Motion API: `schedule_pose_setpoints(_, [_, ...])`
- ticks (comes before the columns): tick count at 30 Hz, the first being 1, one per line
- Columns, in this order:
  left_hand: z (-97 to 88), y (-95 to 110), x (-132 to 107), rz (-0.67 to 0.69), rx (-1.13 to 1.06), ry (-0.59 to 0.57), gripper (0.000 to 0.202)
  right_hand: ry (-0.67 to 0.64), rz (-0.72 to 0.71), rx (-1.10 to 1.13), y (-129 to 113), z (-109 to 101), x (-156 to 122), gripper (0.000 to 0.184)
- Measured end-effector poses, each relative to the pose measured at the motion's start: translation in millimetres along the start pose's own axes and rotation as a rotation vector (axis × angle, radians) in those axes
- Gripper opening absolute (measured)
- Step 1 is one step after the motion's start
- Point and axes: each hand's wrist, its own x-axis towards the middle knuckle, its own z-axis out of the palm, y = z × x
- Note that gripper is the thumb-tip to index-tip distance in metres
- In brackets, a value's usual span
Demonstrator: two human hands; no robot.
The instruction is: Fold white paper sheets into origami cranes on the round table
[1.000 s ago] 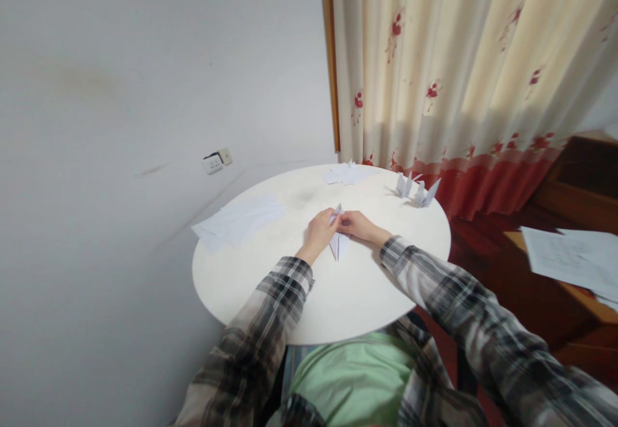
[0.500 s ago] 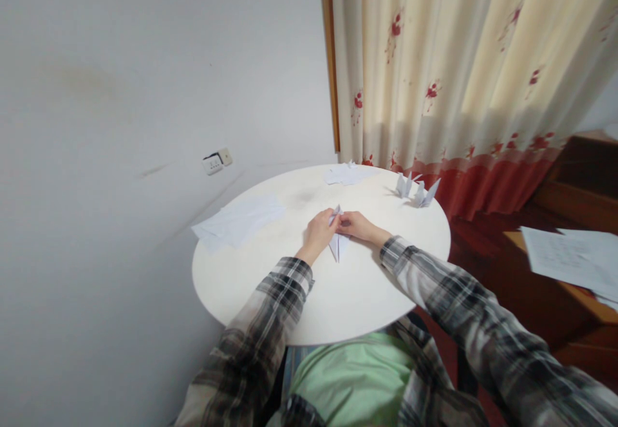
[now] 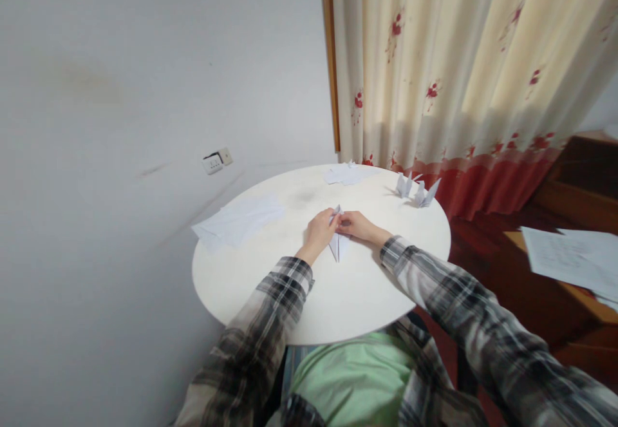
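Between my hands, over the middle of the white round table (image 3: 261,285), is a narrow piece of folded paper (image 3: 338,250). One pointed end faces me and another tip sticks out beyond my fingers. My left hand (image 3: 320,228) grips it from the left, fingers closed at its upper part. From the right, my right hand (image 3: 356,224) pinches the same part, its fingertips meeting those of the left. The creases under my fingers are hidden. Two folded paper cranes (image 3: 404,185) stand near the table's far right edge.
White paper sheets (image 3: 241,219) lie at the table's left edge, by the wall. More paper pieces (image 3: 345,174) lie at the far edge. A wall socket (image 3: 212,164) is at left, a flowered curtain (image 3: 410,92) behind. Printed sheets (image 3: 570,256) rest on wooden furniture at right.
Almost nothing differs. Both hands stay on the folded paper in the same place, with only a very slight shift of the fingers.
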Motion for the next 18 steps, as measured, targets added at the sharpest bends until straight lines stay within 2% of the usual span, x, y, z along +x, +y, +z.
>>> schedule_pose_setpoints(18, [-1.0, 0.2, 0.2, 0.003, -0.026, -0.008, 0.021, 0.005, -0.001, -0.022, -0.4, 0.0, 0.6, 0.013])
